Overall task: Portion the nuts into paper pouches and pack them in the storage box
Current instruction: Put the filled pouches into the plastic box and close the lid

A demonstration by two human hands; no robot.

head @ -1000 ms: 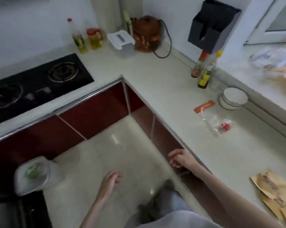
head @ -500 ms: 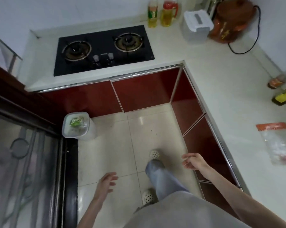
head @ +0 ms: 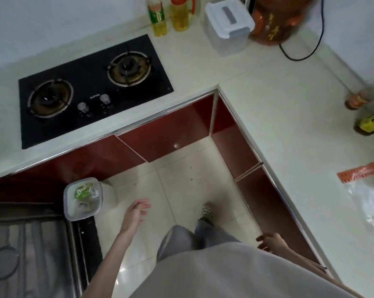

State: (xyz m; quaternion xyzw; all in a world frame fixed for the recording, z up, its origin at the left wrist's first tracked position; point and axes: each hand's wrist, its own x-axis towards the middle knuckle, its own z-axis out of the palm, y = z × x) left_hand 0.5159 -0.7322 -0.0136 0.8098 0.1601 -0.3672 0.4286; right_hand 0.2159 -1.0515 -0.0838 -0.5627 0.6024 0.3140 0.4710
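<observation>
A clear storage box with a white clip lid (head: pixel 228 23) stands at the back of the pale counter, beside a brown pot. A clear plastic bag with an orange header (head: pixel 368 190) lies flat on the counter at the right. My left hand (head: pixel 136 214) hangs over the floor tiles, fingers relaxed, holding nothing. My right hand (head: pixel 271 240) is low by my side next to the red cabinet front, fingers loose and empty. No paper pouches are in view.
A black two-burner hob (head: pixel 91 87) is set in the counter at left. Two oil bottles (head: pixel 168 16) stand behind it, two sauce bottles (head: pixel 368 112) at the right edge. A small waste bin (head: pixel 82 198) sits on the floor by a dark door frame.
The view has swung left, away from the right counter; the paper pouches and bowl have left the frame. Both hands stayed empty, and my right hand dropped back to my side.
</observation>
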